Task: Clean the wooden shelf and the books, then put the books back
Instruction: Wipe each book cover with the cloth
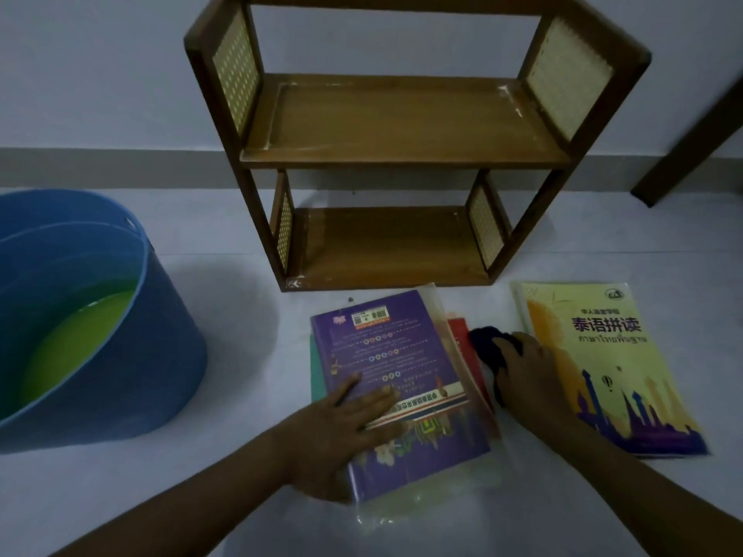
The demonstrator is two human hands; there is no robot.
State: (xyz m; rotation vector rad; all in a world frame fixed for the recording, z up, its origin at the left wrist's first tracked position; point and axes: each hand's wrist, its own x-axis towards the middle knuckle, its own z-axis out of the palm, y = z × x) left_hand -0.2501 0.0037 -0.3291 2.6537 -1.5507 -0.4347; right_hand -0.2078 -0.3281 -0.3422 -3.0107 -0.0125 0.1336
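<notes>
Pale floor along a plain wall is your work surface, and the light is dim, so work by contact as much as by sight.

Start at the fingers. Your right hand (528,375) is curled around a dark blue cleaning cloth (488,347), fingers closed over it, pressing it to the floor between the stack and the yellow softcover book with a purple skyline (603,367). Your left hand (345,424) lies flat, fingers spread and empty, on the purple book in a clear plastic cover (398,391) — it is acting as a clamp, not a grip.

Procedure for this step, as judged from the layout:
- Keep the left palm bearing down near the lower left corner so the stack cannot slide.
- Bring the cloth onto the purple cover and wipe away from the holding hand, towards the free edges.
- Use a cloth that is barely damp; the plastic cover will probably shed water into the pages beneath.
- Mind the red book (462,335) and the teal one (317,375) showing under the purple one — they still need wiping.

Further out, the empty two-tier wooden shelf with woven side panels (402,154) stands against the wall just behind the books, and the blue plastic tub of green liquid (152,335) sits to your left for rinsing.
</notes>
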